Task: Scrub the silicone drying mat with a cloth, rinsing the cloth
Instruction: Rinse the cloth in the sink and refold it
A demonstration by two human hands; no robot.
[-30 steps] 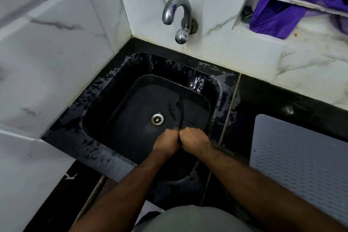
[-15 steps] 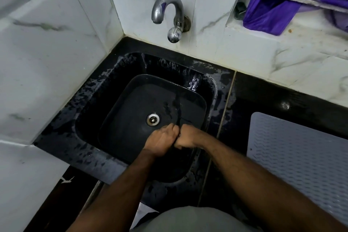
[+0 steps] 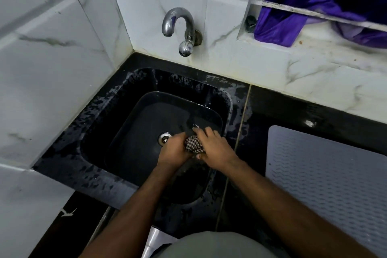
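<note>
Both hands meet over the black sink (image 3: 100, 132), just right of the steel drain (image 3: 164, 138), and between them sits a checked cloth (image 3: 193, 144), bunched into a tight wad. The left hand (image 3: 172, 152) wraps its fingers around the left side of the wad, while the right hand (image 3: 214, 151) closes over its right side, fingers curled across the top and the thumb tucked under the near edge, so each hand grips the cloth and only a small patch of the brown-and-white check shows between them. The cloth is held above the basin floor, toward the right half of the bowl; whether it touches the sink surface cannot be told. The basin walls and the black rim around them are wet and speckled with drops. On the far wall, above the sink, a curved chrome tap (image 3: 178, 21) points its spout down over the bowl, and no stream is visible beneath it. To the right of the sink, on the black counter (image 3: 293, 113), lies the grey silicone drying mat (image 3: 326, 176), flat, ribbed with a wavy pattern, well apart from the hands. On the far right ledge, purple fabric (image 3: 303, 6) hangs behind a white bar.
</note>
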